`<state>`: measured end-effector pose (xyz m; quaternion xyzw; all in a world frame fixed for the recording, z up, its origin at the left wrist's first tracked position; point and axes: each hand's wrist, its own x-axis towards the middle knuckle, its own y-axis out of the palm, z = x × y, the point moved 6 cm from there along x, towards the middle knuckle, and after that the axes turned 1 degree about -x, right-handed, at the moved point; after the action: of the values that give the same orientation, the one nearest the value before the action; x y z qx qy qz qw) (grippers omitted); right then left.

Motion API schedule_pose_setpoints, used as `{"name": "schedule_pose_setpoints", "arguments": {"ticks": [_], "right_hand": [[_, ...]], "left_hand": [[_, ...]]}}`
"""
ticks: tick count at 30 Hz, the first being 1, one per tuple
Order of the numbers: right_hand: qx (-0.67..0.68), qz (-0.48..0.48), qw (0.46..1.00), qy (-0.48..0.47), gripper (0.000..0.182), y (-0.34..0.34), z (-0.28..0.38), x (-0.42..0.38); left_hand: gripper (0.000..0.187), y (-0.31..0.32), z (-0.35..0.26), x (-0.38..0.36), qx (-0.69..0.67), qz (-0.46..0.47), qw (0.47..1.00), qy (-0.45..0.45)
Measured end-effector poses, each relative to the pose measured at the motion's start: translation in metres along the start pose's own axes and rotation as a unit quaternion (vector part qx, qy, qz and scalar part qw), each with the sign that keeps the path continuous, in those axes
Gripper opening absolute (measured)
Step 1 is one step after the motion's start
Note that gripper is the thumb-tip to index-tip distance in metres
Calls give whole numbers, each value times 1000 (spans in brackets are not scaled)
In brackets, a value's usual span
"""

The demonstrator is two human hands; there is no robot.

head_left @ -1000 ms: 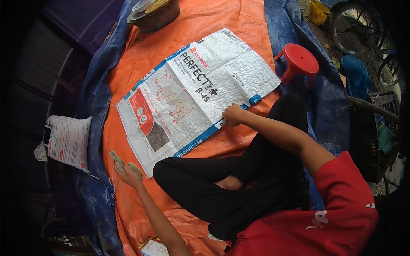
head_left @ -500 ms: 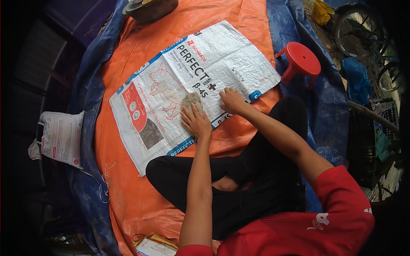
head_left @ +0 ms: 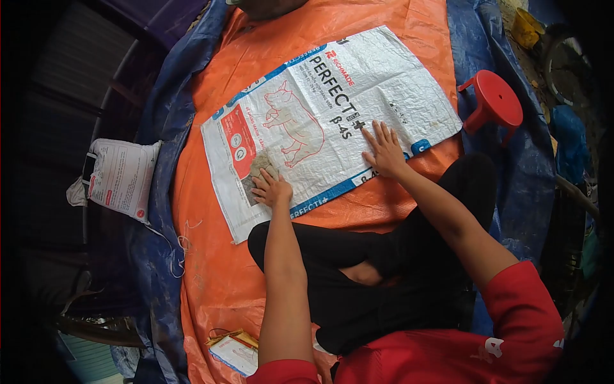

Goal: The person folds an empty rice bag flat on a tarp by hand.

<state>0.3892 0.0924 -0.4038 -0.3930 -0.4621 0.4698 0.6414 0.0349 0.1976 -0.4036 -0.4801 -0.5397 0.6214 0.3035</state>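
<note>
A white and silver printed sack [head_left: 348, 73] lies flat on an orange tarp [head_left: 214, 301] before my crossed legs. My left hand [head_left: 272, 189] presses a greyish-beige cloth [head_left: 262, 165] onto the sack's lower left part, near the red panel. Fingers spread, my right hand [head_left: 385, 150] rests flat on the sack beside the large black lettering, close to its blue edge. Nothing shows in the right hand.
A red stool [head_left: 499, 99] stands at the right on a blue tarp [head_left: 518, 173]. At the left is a filled white bag [head_left: 121, 176]. A dark pot [head_left: 268, 6] sits at the top, and yellow-edged packets [head_left: 236, 352] lie near my left arm.
My left hand has slid the cloth leftward across the sack, from beside the lettering to near the red panel. My right hand has opened from a curled shape and lies flat. The view has shifted.
</note>
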Motion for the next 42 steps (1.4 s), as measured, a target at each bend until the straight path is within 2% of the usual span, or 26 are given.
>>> {"name": "schedule_pose_setpoints", "arguments": {"ticks": [2, 5, 8, 11, 17, 20, 23, 26, 29, 30, 32, 35, 36, 37, 38, 39, 42], "right_hand": [[-7, -19, 1000, -3, 73, 1, 1, -3], [-4, -37, 999, -1, 72, -2, 3, -3], [-1, -50, 999, 2, 71, -9, 2, -1], [-3, -53, 999, 3, 71, -12, 4, -3], [-10, -56, 998, 0, 70, -13, 4, -3], [-15, -55, 998, -1, 70, -13, 7, -3], [-24, -55, 998, -3, 70, -14, 6, -3], [-27, -54, 998, -3, 69, -13, 7, -2], [-22, -53, 998, -3, 69, -14, 7, -2], [-19, -53, 998, -2, 69, -14, 7, -2], [-14, -55, 998, -4, 68, -13, 6, 0], [-5, -64, 998, -2, 67, -14, 7, -3], [-2, -58, 998, 1, 67, -19, 8, -3], [-5, -59, 998, -2, 68, -14, 7, -2], [-4, -62, 998, -1, 68, -12, 6, -3], [-4, -63, 998, 2, 69, -10, 4, -3], [2, -64, 998, 4, 68, -12, 4, -3]], "left_hand": [[80, -13, 27, 17, 16, 61, 998, -24], [89, -16, 85, 54, 43, 89, 991, -93], [89, -30, 95, 54, 63, 71, 992, -77], [83, -55, 67, 43, -23, 43, 995, -84], [59, -66, 23, 44, -186, -24, 979, 76], [47, -69, 20, 48, -126, -42, 989, 70], [46, -81, 21, 37, -174, -50, 983, 43], [47, -85, 18, 34, -171, -30, 983, 61], [41, -72, 19, 58, -335, -32, 932, 135], [39, -64, 17, 60, -447, 41, 884, 130], [36, -52, 5, 58, -642, 189, 734, 112], [41, -31, 14, 74, -610, 223, 751, 123], [44, -20, 35, 106, -457, 138, 867, 145], [47, -7, 45, 126, -288, 41, 942, 169], [50, -26, 37, 96, -201, -12, 967, 157], [53, -60, 27, 60, -109, -70, 981, 144], [61, -77, 2, 33, -62, -164, 965, 197]]}}
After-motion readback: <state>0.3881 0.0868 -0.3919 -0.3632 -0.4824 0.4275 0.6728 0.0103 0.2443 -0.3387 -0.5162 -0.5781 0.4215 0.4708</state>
